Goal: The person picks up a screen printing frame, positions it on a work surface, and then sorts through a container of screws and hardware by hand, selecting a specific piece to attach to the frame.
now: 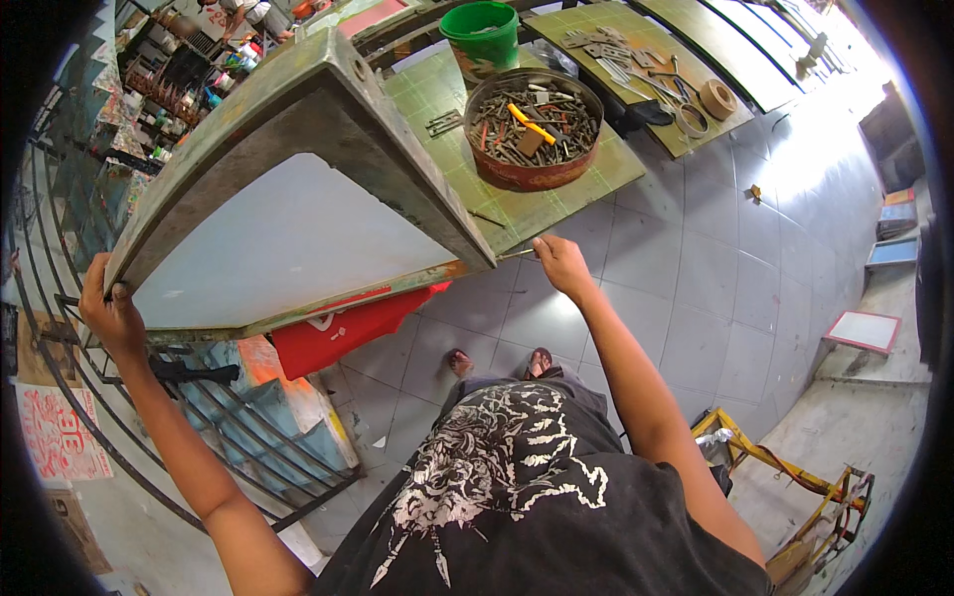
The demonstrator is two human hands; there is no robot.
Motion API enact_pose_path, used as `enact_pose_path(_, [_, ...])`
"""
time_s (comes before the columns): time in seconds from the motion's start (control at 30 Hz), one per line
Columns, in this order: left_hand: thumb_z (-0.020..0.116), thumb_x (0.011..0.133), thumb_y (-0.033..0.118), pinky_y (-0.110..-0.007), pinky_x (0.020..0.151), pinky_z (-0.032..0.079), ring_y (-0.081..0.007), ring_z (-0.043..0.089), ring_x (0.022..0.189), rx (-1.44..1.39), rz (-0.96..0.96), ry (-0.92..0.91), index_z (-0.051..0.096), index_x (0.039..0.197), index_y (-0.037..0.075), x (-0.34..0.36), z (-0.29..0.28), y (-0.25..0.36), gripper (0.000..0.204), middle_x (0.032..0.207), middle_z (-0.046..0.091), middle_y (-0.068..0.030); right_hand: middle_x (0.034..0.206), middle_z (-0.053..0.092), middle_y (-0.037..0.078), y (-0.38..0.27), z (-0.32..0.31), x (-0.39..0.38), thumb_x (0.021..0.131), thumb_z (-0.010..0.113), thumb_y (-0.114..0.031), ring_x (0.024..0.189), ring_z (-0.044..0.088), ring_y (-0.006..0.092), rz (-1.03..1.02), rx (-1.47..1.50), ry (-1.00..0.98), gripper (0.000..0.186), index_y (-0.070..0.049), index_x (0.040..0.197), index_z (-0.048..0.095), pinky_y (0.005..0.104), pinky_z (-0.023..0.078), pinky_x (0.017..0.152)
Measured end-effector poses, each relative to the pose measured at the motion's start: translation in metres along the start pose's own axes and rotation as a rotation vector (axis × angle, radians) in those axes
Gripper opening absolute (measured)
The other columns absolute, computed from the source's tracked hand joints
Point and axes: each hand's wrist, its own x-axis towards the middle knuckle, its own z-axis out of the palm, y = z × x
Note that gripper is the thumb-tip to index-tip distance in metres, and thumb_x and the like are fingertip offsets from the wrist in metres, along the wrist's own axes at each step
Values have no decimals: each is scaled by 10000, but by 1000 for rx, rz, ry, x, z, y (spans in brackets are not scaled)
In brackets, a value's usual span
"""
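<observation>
A large grey metal screen-printing frame (248,129) with a pale, whitish mesh (288,238) stands tilted up in front of me. My left hand (114,310) is closed around its lower left corner, with the thumb on the near side. At its lower right corner, my right hand (563,266) pinches a thin metal rod (517,254) that points toward the frame; whether the rod touches it, I cannot tell. Beneath the frame lies a red cloth (343,333) with white print, partly hidden by the frame's lower edge.
A round rusty tin (537,177) full of bolts and small metal parts sits on a green board (606,174), with a green bucket (481,40) behind it. Farther right, another board carries tools and a tape roll (717,98). Curved black rails (248,467) run along the left.
</observation>
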Motion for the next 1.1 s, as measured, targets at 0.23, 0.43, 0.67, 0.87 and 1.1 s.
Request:
enact_pose_path(0.23, [327,860,736,-279,536,365,-165,478,601,16,13,-8,547,860,-16,-4,-3,-6,784,677,492,-71,637,543,225,-5,9,-10,928,494,-350,609,522,392,64,322,56,443,32,716,565,444,418,596])
enact_pose_path(0.43, [320,864,732,-283,533,370,-170,481,593,29,16,-12,547,860,-17,-5,-5,-4,782,672,491,-75,644,568,194,3,10,4,915,527,-320,587,543,317,174,50,-17,383,35,783,581,406,423,580])
enact_pose_path(0.67, [334,869,721,-285,539,378,-170,490,602,29,52,21,557,875,-24,-10,-8,-2,778,680,505,-84,624,583,172,6,19,-7,872,603,-282,542,547,275,26,439,125,351,40,734,594,380,432,560])
enact_pose_path(0.87, [346,866,719,-288,540,384,-171,503,614,35,13,-26,557,884,-33,-9,-9,-6,782,689,520,-87,639,596,119,-6,4,10,831,655,-219,548,547,211,174,181,6,246,15,771,613,349,431,558])
enact_pose_path(1.1, [329,854,741,-294,539,383,-179,509,614,41,16,-18,563,880,-20,-6,-7,-2,797,691,522,-87,624,596,128,3,14,1,853,633,-249,590,567,203,90,193,74,281,8,738,622,352,438,584])
